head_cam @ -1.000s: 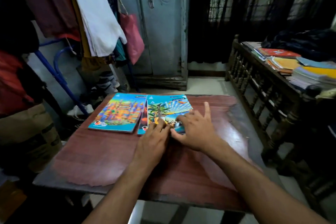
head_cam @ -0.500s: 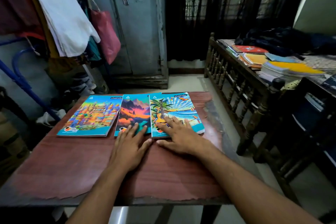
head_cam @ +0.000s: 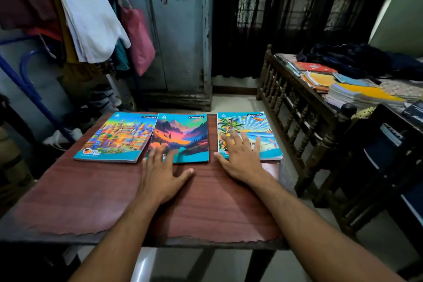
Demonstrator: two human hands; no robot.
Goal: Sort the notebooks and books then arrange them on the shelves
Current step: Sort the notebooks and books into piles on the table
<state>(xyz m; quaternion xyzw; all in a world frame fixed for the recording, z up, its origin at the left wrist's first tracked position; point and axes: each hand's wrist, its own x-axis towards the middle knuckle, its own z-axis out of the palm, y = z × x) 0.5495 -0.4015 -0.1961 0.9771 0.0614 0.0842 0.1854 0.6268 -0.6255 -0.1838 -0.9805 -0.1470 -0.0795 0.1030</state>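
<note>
Both hands are flat and open right now, nothing gripped. Left hand (head_cam: pixel 161 174) lies on the table (head_cam: pixel 68 194) with its fingertips over the bottom-left corner of the mountain notebook (head_cam: pixel 183 137). Right hand (head_cam: pixel 240 158) has its straight fingers spread on the lower half of the beach notebook (head_cam: pixel 249 130), thumb on the wood in the gap between those two. Left of the mountain one, touching or slightly overlapping it, sits the city notebook (head_cam: pixel 116 137), not under either hand. More books (head_cam: pixel 343 89) are piled off to my right.
</note>
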